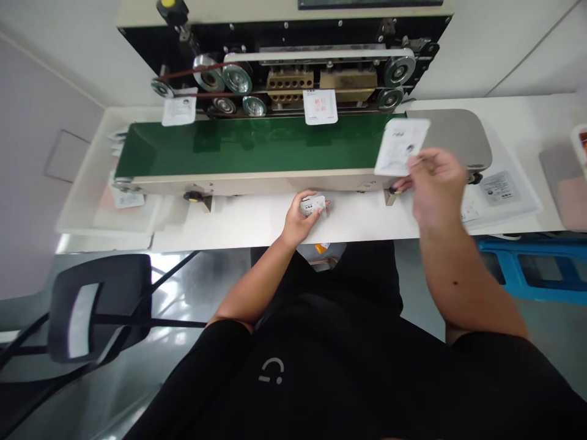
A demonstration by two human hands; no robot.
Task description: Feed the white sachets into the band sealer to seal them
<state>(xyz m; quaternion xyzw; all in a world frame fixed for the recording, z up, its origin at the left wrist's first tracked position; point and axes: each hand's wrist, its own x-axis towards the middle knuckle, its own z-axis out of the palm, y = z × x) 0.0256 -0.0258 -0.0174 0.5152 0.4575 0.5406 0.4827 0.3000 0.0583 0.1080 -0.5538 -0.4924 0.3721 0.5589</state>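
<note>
My right hand (433,180) pinches a white printed sachet (401,146) by its lower corner, holding it up over the right end of the green conveyor belt (257,146). In front of the machine, my left hand (300,217) is closed around another white sachet (314,206), or a small stack; I cannot tell which. A third sachet (320,107) hangs from the band sealer (293,79) at mid-belt, its top edge in the sealing line. Farther left, one more sachet (178,111) hangs near the left wheels.
A white bin (76,201) with several sachets stands at the belt's left end. On the right, a shallow tray (518,211) holds more sachets. A black chair (101,305) is at lower left and a blue stool (541,269) at right.
</note>
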